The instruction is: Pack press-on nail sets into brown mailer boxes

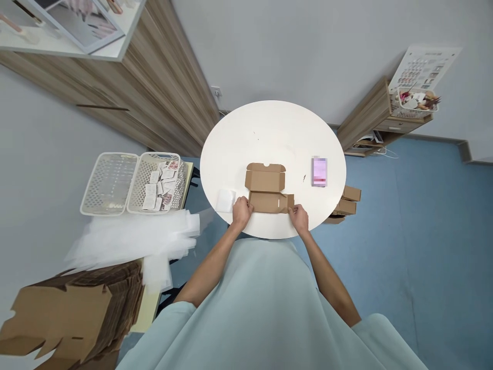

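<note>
A partly folded brown cardboard box (265,201) lies on the white oval table (269,121), its lid panel spread out on the far side. My left hand (242,211) is closed on the box's near left corner. At the other end, my right hand (299,218) pinches the flap at the near right corner. Just left of my left hand lies a small white, translucent packet (225,200). A pink and purple item (319,171), blurred in the picture, rests on the right of the table.
Left of the table stand an open white basket (133,185) of small cards, a pile of white translucent sleeves (134,236) and stacked flat cardboard (57,318). Folded boxes (346,206) are beyond the table's right edge. Wooden cabinets (165,67) flank the wall.
</note>
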Available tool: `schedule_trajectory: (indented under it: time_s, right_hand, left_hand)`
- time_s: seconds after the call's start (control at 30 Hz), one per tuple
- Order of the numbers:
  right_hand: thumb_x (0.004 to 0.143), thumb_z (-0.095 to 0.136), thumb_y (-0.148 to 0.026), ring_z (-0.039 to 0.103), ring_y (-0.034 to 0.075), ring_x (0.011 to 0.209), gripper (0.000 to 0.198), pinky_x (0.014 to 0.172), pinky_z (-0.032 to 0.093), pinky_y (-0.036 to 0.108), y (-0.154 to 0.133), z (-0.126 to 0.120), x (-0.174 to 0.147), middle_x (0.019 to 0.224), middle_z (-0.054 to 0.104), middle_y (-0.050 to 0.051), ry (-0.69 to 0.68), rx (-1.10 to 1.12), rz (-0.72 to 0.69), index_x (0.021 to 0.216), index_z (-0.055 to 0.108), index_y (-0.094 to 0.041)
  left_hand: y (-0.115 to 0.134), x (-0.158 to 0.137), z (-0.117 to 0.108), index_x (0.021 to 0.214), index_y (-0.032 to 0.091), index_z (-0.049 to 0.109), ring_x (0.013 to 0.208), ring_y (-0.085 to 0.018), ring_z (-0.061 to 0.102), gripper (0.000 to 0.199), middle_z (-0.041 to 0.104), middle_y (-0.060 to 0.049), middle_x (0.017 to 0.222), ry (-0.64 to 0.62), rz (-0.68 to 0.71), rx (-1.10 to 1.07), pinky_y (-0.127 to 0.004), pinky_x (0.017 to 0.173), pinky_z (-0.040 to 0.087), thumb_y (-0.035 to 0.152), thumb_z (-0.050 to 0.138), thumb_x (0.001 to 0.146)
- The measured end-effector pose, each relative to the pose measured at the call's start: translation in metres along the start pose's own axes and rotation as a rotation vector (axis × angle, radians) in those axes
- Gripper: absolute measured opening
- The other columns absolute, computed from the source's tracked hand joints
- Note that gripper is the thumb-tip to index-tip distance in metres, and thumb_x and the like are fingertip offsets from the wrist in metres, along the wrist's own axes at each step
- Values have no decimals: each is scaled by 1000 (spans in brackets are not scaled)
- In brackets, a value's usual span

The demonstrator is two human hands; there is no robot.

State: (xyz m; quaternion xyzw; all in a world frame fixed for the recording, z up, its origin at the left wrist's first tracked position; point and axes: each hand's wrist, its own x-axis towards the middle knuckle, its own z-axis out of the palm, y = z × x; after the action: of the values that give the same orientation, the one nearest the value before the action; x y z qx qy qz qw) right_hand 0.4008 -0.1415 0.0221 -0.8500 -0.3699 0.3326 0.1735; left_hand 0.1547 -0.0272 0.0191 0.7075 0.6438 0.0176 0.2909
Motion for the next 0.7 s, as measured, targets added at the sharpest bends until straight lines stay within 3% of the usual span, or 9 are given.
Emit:
schedule_trajectory:
  time_s: [0.17,0.33,0.5,0.6,0.7]
  right_hand:
    - [100,55,-31,72,23,90,14,79,49,30,-21,7,-4,93,76,6,0,28,-53,106,62,-21]
    - [100,61,-50,72,23,88,29,79,49,31,-42,13,-6,99,76,7,-52,36,-202,101,63,-22]
    - [104,56,-34,70,23,92,17,77,46,29,-50,16,6,101,76,9,-39,-96,-195,104,64,-18]
    - [106,52,-29,69,24,87,21,72,43,30,-57,15,10,91,74,10,-69,-263,-191,94,65,-18]
    - [106,47,-22,70,25,86,24,71,42,31,-67,16,8,94,74,15,-73,-413,-170,93,67,-16]
  left_hand:
    - [3,-1,1,100,20,62,93,-28,66,12,66,-11,101,-7,-11,-20,-38,80,49,15,54,92]
    - [9,-4,1,103,19,62,92,-29,66,12,66,-13,106,-6,-23,-10,-39,79,50,16,54,93]
    - [10,-6,-2,102,19,63,92,-29,68,14,69,-14,105,-5,-19,-2,-39,79,50,23,50,99]
    - [9,-7,-2,99,20,65,93,-30,69,21,71,-14,101,-15,-25,51,-38,78,50,31,48,103]
    - [10,-6,-2,99,20,66,94,-31,70,21,72,-14,101,-39,-50,130,-37,76,49,28,47,102]
